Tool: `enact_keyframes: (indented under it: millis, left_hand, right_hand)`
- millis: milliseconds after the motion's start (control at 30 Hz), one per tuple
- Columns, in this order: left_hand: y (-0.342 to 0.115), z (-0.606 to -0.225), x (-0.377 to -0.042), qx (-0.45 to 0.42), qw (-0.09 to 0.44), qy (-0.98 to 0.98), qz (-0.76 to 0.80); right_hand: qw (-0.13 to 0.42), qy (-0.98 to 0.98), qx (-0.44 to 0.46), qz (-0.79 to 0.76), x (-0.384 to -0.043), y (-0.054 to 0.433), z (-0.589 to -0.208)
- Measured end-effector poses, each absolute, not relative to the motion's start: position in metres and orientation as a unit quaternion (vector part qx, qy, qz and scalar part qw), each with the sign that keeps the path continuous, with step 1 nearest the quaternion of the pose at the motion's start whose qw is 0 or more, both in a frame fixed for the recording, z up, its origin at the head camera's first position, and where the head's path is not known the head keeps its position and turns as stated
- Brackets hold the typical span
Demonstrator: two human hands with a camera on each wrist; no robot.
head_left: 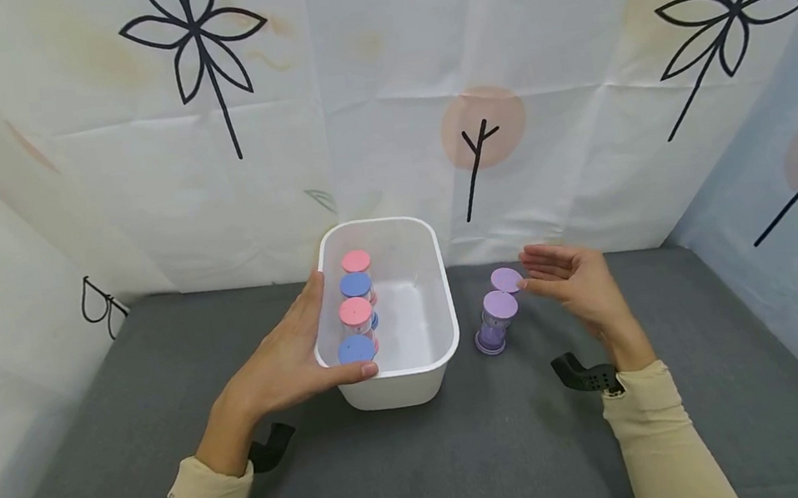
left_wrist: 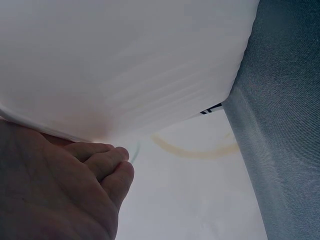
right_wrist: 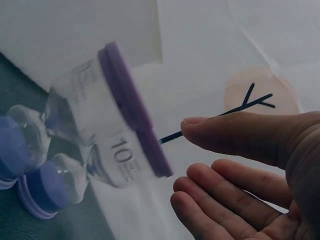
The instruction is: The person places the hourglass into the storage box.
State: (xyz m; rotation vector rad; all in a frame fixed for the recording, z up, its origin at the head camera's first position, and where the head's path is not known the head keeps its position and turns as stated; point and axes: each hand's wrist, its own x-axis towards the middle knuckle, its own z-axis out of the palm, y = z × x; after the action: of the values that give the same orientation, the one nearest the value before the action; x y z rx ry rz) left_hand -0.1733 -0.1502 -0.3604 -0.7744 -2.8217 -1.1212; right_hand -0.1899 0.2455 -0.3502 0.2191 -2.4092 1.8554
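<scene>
Timers (head_left: pixel 501 305), two purple, standing right of bin (head_left: pixel 395 391). Right hand (head_left: pixel 576 286) farther right of bin, thumb spread from fingers, grip holding nothing. Left hand (head_left: pixel 283 355) grips bin's left rim. Advice: pinch one waist squarely, spare neighbour, brace bin.

Two purple-capped sand timers (head_left: pixel 501 305) stand upright, close together, just right of centre; mid-frame, a white tub (head_left: pixel 396 390) holds four alternating pink- and blue-capped timers (head_left: pixel 356 312) along its left side.
</scene>
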Motion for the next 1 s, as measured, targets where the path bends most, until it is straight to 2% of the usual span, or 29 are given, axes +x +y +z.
enact_keyframes:
  millis: [300,1000]
  left_hand:
    - [-0.149,-0.360,-0.174,-0.254,0.010,-0.898,-0.359]
    - [-0.149,-0.360,-0.176,-0.258,0.011,-0.897,-0.359]
  right_hand:
    - [-0.008,-0.795,0.079,0.601,-0.200,0.252,-0.367]
    - [-0.023,-0.763,0.094,0.639,-0.209,0.242,-0.385]
